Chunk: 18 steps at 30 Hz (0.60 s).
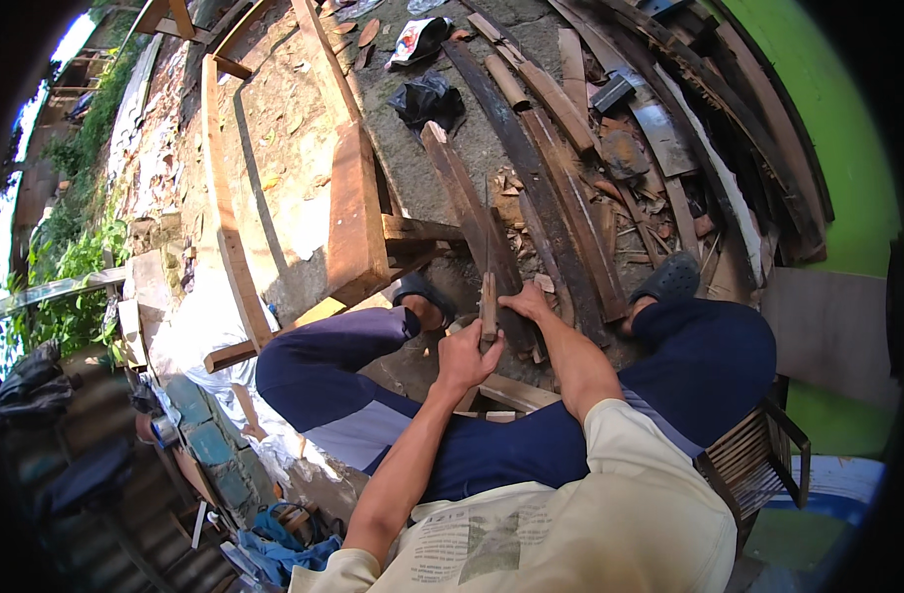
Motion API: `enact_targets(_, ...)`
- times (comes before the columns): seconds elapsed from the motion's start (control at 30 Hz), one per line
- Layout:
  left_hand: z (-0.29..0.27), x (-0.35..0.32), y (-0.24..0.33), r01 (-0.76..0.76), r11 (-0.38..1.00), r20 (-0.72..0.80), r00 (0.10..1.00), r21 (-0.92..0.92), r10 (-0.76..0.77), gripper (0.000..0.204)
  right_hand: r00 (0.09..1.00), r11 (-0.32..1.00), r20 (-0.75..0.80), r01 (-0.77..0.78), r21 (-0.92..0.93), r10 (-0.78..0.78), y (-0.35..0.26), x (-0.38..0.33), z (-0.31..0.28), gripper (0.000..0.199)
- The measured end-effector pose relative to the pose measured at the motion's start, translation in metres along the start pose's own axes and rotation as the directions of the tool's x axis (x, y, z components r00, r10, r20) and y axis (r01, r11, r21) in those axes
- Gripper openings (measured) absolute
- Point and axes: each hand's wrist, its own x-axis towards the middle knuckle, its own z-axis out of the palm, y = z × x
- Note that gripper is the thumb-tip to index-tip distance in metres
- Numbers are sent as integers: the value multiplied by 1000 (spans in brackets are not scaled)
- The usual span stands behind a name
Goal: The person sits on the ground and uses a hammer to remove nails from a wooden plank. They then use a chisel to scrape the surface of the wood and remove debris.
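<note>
I sit with my knees apart, both hands between them. My left hand [467, 358] is closed around the lower part of a short upright piece of wood [488, 301]. My right hand [527, 299] rests just to its right, fingers closed on the near end of a long dark plank [472, 212] that runs away from me over the ground. What the right hand's fingers hold beneath is hidden. My feet in dark sandals [669, 279] stand on either side of the plank.
Several dark curved planks [561, 198] and wood scraps lie ahead and to the right by a green wall [847, 148]. A wooden frame [358, 212] stands on the left. A black bag [427, 99] lies farther off. A slatted wooden seat [753, 455] is under me.
</note>
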Motion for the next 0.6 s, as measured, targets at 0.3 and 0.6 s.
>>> enact_targets(0.3, 9, 13, -2, -38, 998, -80, 996, -59, 34, 23, 874, 992, -485, -19, -122, -43, -22, -50, -36, 100)
enact_targets(0.6, 8, 17, -4, -80, 991, -153, 986, -106, 63, 25, 829, 773, -260, 285, -566, -495, 11, -58, 27, 73)
